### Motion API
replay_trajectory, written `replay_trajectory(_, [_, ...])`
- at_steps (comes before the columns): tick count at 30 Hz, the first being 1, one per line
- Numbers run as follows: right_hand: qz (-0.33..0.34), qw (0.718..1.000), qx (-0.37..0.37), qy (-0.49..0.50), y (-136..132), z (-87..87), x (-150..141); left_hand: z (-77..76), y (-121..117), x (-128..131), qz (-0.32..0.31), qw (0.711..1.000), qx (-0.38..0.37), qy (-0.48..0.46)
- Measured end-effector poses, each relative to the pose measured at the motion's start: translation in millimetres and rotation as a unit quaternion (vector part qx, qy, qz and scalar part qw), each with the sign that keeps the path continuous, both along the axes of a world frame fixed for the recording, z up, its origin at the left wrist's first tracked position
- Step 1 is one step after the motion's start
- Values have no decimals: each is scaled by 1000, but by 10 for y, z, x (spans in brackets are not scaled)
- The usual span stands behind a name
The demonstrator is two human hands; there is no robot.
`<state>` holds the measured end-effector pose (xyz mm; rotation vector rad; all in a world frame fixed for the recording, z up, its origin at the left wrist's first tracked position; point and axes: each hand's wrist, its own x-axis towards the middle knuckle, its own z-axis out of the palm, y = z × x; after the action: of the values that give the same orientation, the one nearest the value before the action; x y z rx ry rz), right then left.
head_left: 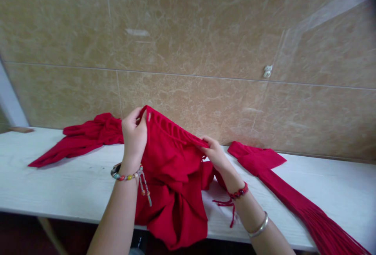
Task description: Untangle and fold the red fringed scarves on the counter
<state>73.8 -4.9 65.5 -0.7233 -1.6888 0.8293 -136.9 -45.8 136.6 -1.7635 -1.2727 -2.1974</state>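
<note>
A red cloth (173,161) hangs between my two hands above the white table, its upper edge stretched at a slant with slits or knotted strands below it. My left hand (134,131) grips the upper left corner, thumb pressed against the fingers. Lower down on the right, my right hand (216,152) pinches the other end of that edge. The cloth falls in loose folds over the table's front edge. Its exact kind of garment or wrap is not clear.
The white table (73,184) runs along a brown marble-patterned wall (188,43). A crumpled red cloth (88,135) lies at the left. On the right stretches a long red fringed scarf (282,186). A small brown piece (22,129) sits at the far left.
</note>
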Motion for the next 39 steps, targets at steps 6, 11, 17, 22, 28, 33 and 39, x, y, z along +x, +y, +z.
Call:
replay_trajectory(6, [-104, 988, 22, 114, -140, 239, 258, -94, 191, -149, 8, 981, -143, 133])
replay_trajectory(11, [-118, 991, 40, 57, -316, 309, 118, -59, -7, 260, -35, 977, -76, 197])
replay_trajectory(17, [-182, 977, 110, 6, -470, 355, 39, -139, -50, 628, -289, 897, -177, 285])
replay_trajectory(22, [-213, 970, 118, 16, -442, 342, 97, -94, -54, 562, -202, 932, -142, 264])
replay_trajectory(28, [-74, 995, 11, 62, -363, 273, -39, -21, -186, 557, -96, 962, -98, 236])
replay_trajectory(33, [80, 982, -123, 120, -310, 182, -137, -27, -176, 531, -109, 958, -98, 247])
replay_trajectory(39, [-25, 994, -20, 104, -288, 231, -6, -58, -147, 429, -155, 930, -126, 308])
